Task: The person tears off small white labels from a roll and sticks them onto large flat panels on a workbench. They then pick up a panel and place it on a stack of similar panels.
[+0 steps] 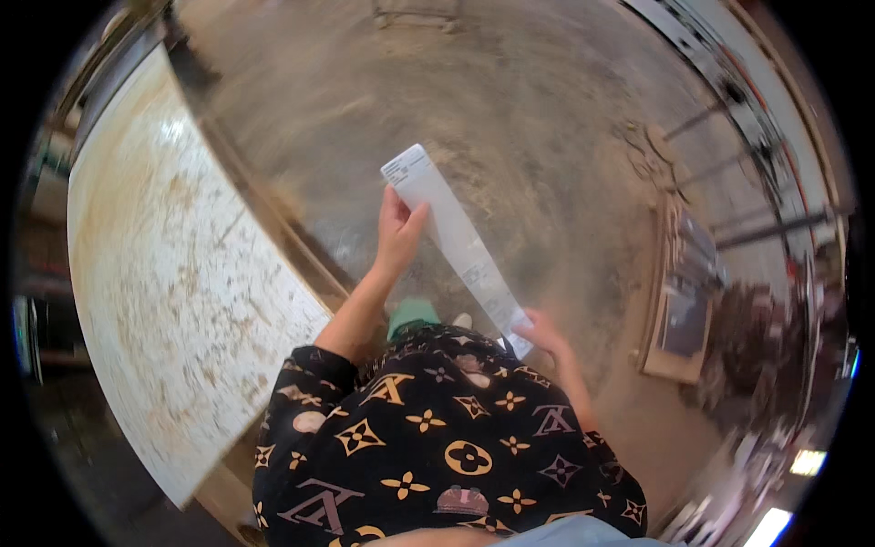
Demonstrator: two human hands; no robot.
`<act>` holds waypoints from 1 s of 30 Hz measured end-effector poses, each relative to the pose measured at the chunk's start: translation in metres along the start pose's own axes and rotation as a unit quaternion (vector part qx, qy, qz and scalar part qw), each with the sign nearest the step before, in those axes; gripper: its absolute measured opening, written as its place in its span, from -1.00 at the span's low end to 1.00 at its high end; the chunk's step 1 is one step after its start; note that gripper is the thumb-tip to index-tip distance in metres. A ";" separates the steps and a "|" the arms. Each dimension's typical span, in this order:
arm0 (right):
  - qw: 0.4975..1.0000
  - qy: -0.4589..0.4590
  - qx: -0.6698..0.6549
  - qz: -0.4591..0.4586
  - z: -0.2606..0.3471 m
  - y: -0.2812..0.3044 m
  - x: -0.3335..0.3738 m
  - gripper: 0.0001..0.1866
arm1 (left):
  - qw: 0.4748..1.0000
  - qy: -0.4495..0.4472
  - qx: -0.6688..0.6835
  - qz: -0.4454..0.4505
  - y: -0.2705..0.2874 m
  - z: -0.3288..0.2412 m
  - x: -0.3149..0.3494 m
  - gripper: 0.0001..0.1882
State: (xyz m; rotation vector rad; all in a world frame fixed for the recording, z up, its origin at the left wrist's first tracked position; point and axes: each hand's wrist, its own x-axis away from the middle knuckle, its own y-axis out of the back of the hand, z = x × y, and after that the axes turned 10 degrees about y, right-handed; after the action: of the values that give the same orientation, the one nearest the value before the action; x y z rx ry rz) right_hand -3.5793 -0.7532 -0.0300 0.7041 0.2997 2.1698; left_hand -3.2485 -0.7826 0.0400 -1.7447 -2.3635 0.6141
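- Nearest, we wear a black top (465, 424) patterned with yellow and purple flower shapes; its hem falls just below our hands.
- Our right hand (545, 334) has its fingers closed on the lower end of a long white paper strip (463, 246), near the hem.
- Our left hand (398, 228) grasps the same strip near its upper end — fingers at the left edge, thumb toward the printed face.
- The strip slants between our two hands from upper left to lower right, held in front of us above the floor (538, 155); dark print shows near both ends.
- Just past the hem, beside our left forearm, we see a green object (413, 314), partly hidden.
- On our left stands a bench (191, 273), its white top scuffed and stained brown.
- On our right we see a framed panel (682, 319), blurred, with dark looped lines (652, 155) on the floor beyond.
- Farthest — a low cart-like frame (416, 13) at the top edge.
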 end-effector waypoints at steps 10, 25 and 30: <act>0.969 0.060 0.126 0.203 0.067 0.070 -0.244 -0.71 | 0.984 -0.018 -0.019 -0.176 0.095 0.023 -0.124 -0.61; 0.955 0.081 -0.077 0.275 0.284 0.109 -0.554 -0.70 | 0.943 0.035 -0.012 -0.332 0.261 -0.055 -0.419 -0.61; 0.936 0.102 -0.091 0.325 0.351 0.106 -0.686 -0.72 | 0.923 0.007 0.093 -0.373 0.331 -0.055 -0.524 -0.60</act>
State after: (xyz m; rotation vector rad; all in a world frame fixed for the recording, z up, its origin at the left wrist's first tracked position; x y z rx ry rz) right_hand -3.0934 -1.3572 0.0390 0.5127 -0.0464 2.8642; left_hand -2.7713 -1.1810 0.0233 -0.6635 -2.5761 0.6467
